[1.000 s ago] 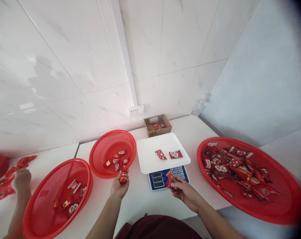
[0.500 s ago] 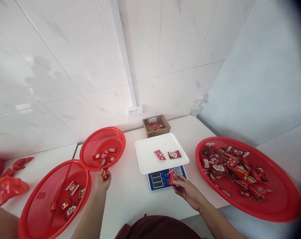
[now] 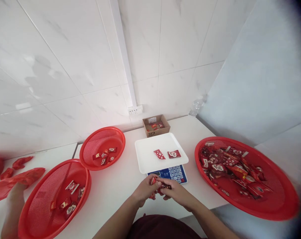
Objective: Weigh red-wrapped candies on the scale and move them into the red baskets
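In front of the scale, my left hand (image 3: 145,190) and my right hand (image 3: 174,192) meet, both closed. Small wrapped candies (image 3: 165,187) in red and dark wrappers show between my fingers; the fingers partly hide them. Just beyond, the blue keypad scale (image 3: 176,174) carries a white tray (image 3: 145,149). On that tray lie a red dotted packet (image 3: 159,154) and a red packet with a white label (image 3: 174,153). To the right, a large red basket (image 3: 287,196) holds a heap of red candy packets (image 3: 236,166).
Two red mesh baskets (image 3: 84,139) (image 3: 31,212) with several candies stand at left. A small cardboard box (image 3: 159,131) with packets sits at the back. Another person's hand (image 3: 17,196) touches a red plastic bag (image 3: 28,176) at far left. A clear plastic item (image 3: 197,107) stands by the wall.
My left hand has moved right from beside the small basket, carrying candy, to meet my right hand. My right hand has drawn slightly left. The other person's hand and red bag have shifted.
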`<control>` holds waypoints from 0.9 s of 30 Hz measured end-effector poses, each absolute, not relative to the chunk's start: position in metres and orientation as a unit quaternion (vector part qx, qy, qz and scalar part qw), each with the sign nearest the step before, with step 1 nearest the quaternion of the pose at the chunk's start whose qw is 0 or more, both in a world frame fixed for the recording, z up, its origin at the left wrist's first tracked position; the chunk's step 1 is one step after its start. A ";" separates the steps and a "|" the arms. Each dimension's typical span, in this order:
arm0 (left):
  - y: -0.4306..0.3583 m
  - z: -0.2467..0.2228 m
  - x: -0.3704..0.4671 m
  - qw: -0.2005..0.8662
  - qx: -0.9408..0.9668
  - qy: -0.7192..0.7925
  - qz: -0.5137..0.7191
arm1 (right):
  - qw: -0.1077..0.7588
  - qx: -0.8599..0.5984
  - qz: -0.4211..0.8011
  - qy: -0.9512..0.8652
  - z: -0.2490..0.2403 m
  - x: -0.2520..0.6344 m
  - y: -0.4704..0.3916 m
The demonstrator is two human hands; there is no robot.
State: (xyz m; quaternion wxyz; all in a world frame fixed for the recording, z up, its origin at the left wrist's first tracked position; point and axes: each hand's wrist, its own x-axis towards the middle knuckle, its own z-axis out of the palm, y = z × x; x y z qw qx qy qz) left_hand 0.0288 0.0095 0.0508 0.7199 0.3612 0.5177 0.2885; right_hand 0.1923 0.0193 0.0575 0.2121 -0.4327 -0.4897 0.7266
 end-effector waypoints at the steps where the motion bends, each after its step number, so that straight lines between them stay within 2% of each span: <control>1: 0.008 0.049 0.030 0.724 0.362 0.515 0.281 | 0.208 -0.428 0.726 -0.496 0.059 0.192 0.018; 9: 0.001 0.038 0.023 0.740 0.209 0.562 0.305 | 0.213 -0.485 0.736 -0.422 0.037 0.194 0.010; 14: 0.001 0.040 0.005 0.724 0.114 0.592 0.337 | 0.307 -0.582 0.623 -0.424 0.024 0.210 0.044; 19: -0.004 0.047 0.004 0.724 0.110 0.591 0.339 | 0.393 -0.566 0.588 -0.423 0.032 0.222 0.091; 23: -0.009 0.051 0.009 0.735 0.137 0.578 0.327 | 0.355 -0.594 0.538 -0.482 0.042 0.222 0.090; 27: -0.015 0.053 0.014 0.737 0.193 0.565 0.316 | 0.243 -0.523 0.632 -0.518 0.046 0.214 0.049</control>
